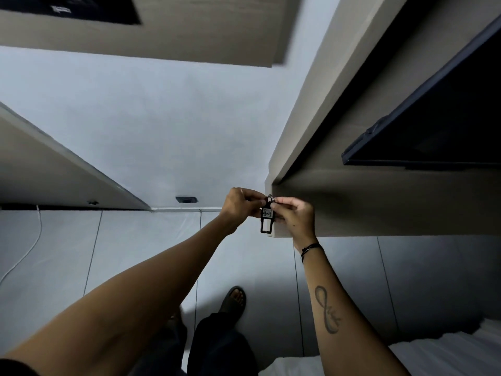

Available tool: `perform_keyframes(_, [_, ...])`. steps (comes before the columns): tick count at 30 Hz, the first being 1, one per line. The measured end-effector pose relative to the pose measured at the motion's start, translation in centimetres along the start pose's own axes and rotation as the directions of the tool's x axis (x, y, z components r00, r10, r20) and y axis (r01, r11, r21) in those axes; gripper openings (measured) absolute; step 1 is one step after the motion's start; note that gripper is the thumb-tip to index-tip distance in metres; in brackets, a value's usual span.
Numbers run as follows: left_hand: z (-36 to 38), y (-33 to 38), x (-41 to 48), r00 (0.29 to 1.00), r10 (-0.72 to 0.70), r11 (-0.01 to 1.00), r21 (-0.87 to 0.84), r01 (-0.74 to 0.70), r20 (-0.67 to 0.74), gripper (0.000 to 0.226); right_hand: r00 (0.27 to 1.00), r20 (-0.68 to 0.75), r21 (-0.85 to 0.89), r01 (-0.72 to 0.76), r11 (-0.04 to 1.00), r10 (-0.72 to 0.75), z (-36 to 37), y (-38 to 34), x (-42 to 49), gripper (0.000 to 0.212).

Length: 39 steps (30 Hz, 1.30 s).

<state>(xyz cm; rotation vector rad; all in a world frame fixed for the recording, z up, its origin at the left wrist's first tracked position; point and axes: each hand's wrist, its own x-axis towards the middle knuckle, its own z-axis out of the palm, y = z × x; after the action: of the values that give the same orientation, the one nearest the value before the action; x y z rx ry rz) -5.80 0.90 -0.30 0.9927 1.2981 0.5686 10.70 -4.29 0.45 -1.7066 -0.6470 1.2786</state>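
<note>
A black key tag (pixel 266 219) with a small white label and a metal ring at its top hangs between my two hands, in front of the corner of a wooden wall panel (pixel 379 210). My left hand (pixel 241 206) pinches the tag's upper left side. My right hand (pixel 294 215) pinches the ring and the tag's right side. Both arms reach forward at about chest height. Any key on the ring is hidden by my fingers.
A dark TV screen (pixel 433 126) is mounted on the wooden panel at the right. A wall socket (pixel 186 199) sits low on the white wall (pixel 162 131). A white cable (pixel 29 251) trails over the tiled floor. White bedding (pixel 447 354) lies at the bottom right, and my sandalled foot (pixel 233 299) stands below.
</note>
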Motion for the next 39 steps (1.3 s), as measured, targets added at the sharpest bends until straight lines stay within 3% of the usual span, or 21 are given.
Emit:
perform_keyframes(10, [-12.5, 2.8, -7.2, 0.996, 0.078, 0.996, -0.05, -0.08, -0.049, 0.018, 0.969, 0.209, -0.123, 0.16, 0.979, -0.132, 10.0, -5.4, -5.6, 0.011])
perform_keyframes(16, [-19.4, 6.1, -11.9, 0.985, 0.107, 0.991, -0.059, -0.116, -0.138, 0.006, 0.93, 0.303, -0.159, 0.265, 0.951, -0.209, 16.3, -10.4, -9.4, 0.014])
perform_keyframes(20, [-23.1, 9.3, -14.7, 0.962, 0.218, 0.968, -0.09, -0.234, -0.165, 0.012, 0.897, 0.364, -0.161, 0.328, 0.931, -0.253, 19.4, -14.6, -11.9, 0.017])
perform_keyframes(29, [-29.0, 17.3, -19.8, 0.901, 0.413, 0.904, -0.062, -0.424, -0.133, 0.01, 0.797, 0.474, -0.019, 0.435, 0.9, -0.375, 23.1, -23.5, -17.6, 0.019])
perform_keyframes(39, [-31.5, 28.3, -23.4, 0.785, 0.61, 0.787, -0.028, -0.616, -0.108, 0.009, 0.734, 0.511, 0.202, 0.404, 0.892, -0.447, 24.4, -34.0, -20.3, 0.024])
